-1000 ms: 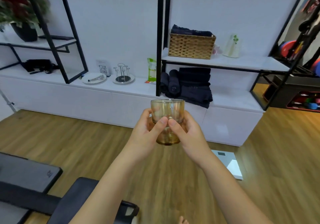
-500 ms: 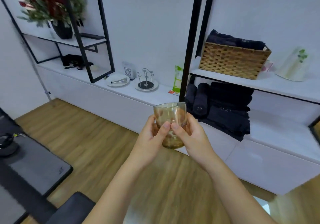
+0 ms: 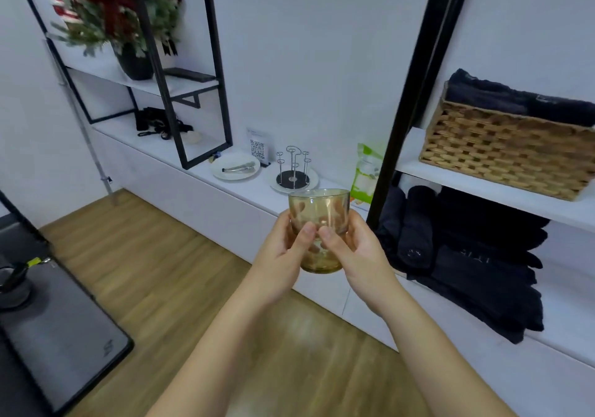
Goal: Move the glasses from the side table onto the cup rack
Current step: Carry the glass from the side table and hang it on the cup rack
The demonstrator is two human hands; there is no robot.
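Both hands close on an upright amber glass (image 3: pixel 318 223): the left hand (image 3: pixel 283 252) wraps its left side, the right hand (image 3: pixel 360 249) its right, thumbs meeting across the front. Beyond it, the wire cup rack (image 3: pixel 293 171) stands on the white counter (image 3: pixel 238 191), well apart.

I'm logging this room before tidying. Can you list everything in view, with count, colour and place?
glass: one, amber, held upright in front of the counter
cup rack: one, metal pegs on a round base, bare, on the white counter
plate: one, white, left of the rack, tongs on it
QR sign: one, white, behind the plate
packet: one, green, right of the rack
basket: one, wicker, right shelf, dark towels inside
towels: several, dark, under that shelf
plant: one, red-green, upper left shelf
left hand, right hand: both gripping the glass
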